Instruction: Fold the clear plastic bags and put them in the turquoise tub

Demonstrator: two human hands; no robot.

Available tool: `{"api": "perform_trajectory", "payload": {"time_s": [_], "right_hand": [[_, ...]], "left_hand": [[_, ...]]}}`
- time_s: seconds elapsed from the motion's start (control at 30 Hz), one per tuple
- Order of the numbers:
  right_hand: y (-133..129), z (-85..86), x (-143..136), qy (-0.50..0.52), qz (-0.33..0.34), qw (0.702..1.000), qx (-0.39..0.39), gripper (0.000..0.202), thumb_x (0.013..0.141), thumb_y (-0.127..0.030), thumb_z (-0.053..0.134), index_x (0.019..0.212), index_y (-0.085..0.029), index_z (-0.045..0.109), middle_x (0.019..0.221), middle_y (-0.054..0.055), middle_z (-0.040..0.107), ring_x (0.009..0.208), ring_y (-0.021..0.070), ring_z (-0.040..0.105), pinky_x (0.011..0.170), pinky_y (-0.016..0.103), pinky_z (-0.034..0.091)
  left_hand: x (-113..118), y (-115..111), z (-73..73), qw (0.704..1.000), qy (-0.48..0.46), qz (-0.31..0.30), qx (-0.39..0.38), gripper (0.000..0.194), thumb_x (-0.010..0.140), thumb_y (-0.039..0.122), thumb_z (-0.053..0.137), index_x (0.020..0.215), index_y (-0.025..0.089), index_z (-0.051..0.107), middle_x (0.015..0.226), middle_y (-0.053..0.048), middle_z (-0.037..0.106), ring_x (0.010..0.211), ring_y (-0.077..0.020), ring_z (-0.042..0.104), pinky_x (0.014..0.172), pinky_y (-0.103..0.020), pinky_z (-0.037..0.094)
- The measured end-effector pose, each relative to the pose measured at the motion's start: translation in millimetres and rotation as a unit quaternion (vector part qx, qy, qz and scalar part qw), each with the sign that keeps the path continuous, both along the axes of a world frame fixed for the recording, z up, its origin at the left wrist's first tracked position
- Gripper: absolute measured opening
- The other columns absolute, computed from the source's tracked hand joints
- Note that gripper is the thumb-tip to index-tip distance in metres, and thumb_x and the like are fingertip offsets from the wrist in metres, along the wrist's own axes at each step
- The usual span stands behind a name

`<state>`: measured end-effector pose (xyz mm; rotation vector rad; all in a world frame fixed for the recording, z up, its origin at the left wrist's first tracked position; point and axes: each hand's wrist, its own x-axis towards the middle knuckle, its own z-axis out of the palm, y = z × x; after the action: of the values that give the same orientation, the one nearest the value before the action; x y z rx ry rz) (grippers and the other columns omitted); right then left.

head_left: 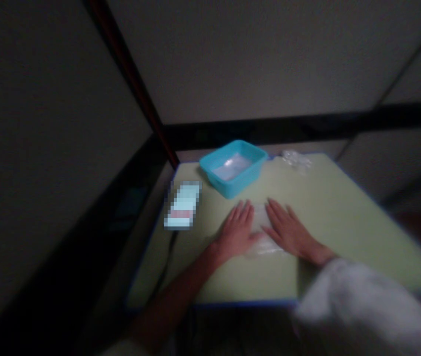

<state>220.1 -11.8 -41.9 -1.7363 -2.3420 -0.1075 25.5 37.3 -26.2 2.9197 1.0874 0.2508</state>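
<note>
A clear plastic bag or sheet [260, 217] lies flat on the yellowish table, in the space between my hands. My left hand [237, 230] rests on its left side with the fingers stretched out and the thumb pointing toward the middle. On the right side, my right hand [288, 230] presses down flat, its fingers extended. Blur hides the sheet's exact edges and whether anything is inside it. Both palms face the table, and neither hand grips anything.
Behind my hands stands a turquoise plastic basket [228, 189] with clear, shiny plastic pieces [234, 165] in it. Crumpled clear plastic [296, 160] lies at the back right. A phone-like lit screen [183, 205], pixelated, lies at the left with a dark cable [167, 264]. The table [344, 217] has blue edging.
</note>
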Motion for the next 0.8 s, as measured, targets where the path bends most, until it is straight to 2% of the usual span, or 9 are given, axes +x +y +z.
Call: {"api": "perform_trajectory", "payload": {"time_s": [0.13,0.23,0.3,0.37,0.43,0.5,0.6,0.67,0.8], "right_hand": [[0,4.6,2,0.072,-0.007,0.997,-0.015,0.065,0.093,-0.051,0.025,0.141,-0.006,0.031,0.148,0.022,0.028,0.136,0.0300,0.025,0.107,0.053,0.021],[9,13.2,16,0.202,-0.036,0.979,-0.019,0.058,0.092,-0.048,0.031,0.136,-0.011,0.039,0.139,0.020,0.044,0.126,0.0284,0.042,0.101,0.047,0.034],[20,18.5,29,0.270,-0.064,0.960,-0.022,0.050,0.091,-0.046,0.035,0.122,-0.012,0.053,0.119,0.018,0.060,0.106,0.0265,0.057,0.088,0.040,0.045],[34,21.0,40,0.281,-0.075,0.956,-0.032,0.042,0.088,-0.045,0.039,0.098,-0.012,0.063,0.091,0.013,0.068,0.080,0.0228,0.062,0.070,0.034,0.048],[48,20.2,48,0.274,-0.074,0.958,-0.044,0.036,0.084,-0.043,0.044,0.077,-0.014,0.064,0.069,0.007,0.065,0.062,0.0183,0.057,0.057,0.029,0.044],[58,17.8,50,0.267,-0.070,0.960,-0.049,0.031,0.080,-0.041,0.048,0.066,-0.015,0.060,0.059,0.003,0.060,0.055,0.0151,0.051,0.051,0.027,0.038],[66,17.8,46,0.261,-0.059,0.963,-0.041,0.026,0.077,-0.036,0.050,0.061,-0.016,0.056,0.057,0.003,0.057,0.052,0.0140,0.048,0.049,0.026,0.035],[63,24.1,42,0.261,-0.043,0.964,-0.029,0.025,0.079,-0.034,0.048,0.063,-0.016,0.056,0.060,0.005,0.057,0.053,0.0149,0.049,0.050,0.027,0.036],[34,48.0,38,0.250,0.035,0.967,-0.017,0.026,0.087,-0.031,0.042,0.076,-0.016,0.060,0.078,0.009,0.061,0.069,0.0184,0.055,0.065,0.031,0.043]], "left_hand": [[-10,4,0.8,1.000,-0.014,0.023,-0.016,0.075,0.088,0.055,0.037,0.138,0.000,0.030,0.148,-0.023,0.024,0.138,-0.0312,0.021,0.112,-0.043,0.020],[-14,8,0.5,0.998,-0.042,0.028,-0.039,0.073,0.089,0.053,0.038,0.137,-0.001,0.030,0.147,-0.024,0.025,0.138,-0.0293,0.021,0.112,-0.042,0.022],[-15,11,-0.1,0.995,-0.071,0.032,-0.059,0.069,0.090,0.050,0.038,0.138,0.001,0.031,0.147,-0.023,0.027,0.138,-0.0273,0.024,0.112,-0.041,0.024],[-15,13,-0.9,0.991,-0.103,0.041,-0.074,0.062,0.092,0.046,0.036,0.137,0.003,0.033,0.146,-0.022,0.030,0.137,-0.0260,0.027,0.111,-0.039,0.026],[-15,14,-1.6,0.987,-0.135,0.049,-0.078,0.056,0.093,0.041,0.036,0.134,0.004,0.038,0.144,-0.021,0.034,0.135,-0.0259,0.031,0.111,-0.039,0.028],[-15,15,-2.0,0.981,-0.170,0.057,-0.075,0.048,0.093,0.037,0.038,0.128,0.005,0.045,0.141,-0.020,0.038,0.133,-0.0262,0.035,0.110,-0.040,0.031],[-16,15,-1.5,0.970,-0.221,0.075,-0.069,0.035,0.091,0.030,0.044,0.118,0.010,0.054,0.134,-0.018,0.047,0.127,-0.0255,0.043,0.107,-0.041,0.035],[-16,14,-0.5,0.964,-0.244,0.076,-0.068,0.028,0.089,0.023,0.047,0.112,0.012,0.057,0.130,-0.016,0.051,0.123,-0.0245,0.046,0.106,-0.041,0.038],[-16,10,2.1,0.954,-0.289,0.054,-0.059,0.021,0.085,0.013,0.049,0.102,0.014,0.060,0.124,-0.013,0.055,0.117,-0.0220,0.052,0.102,-0.038,0.042]]}}
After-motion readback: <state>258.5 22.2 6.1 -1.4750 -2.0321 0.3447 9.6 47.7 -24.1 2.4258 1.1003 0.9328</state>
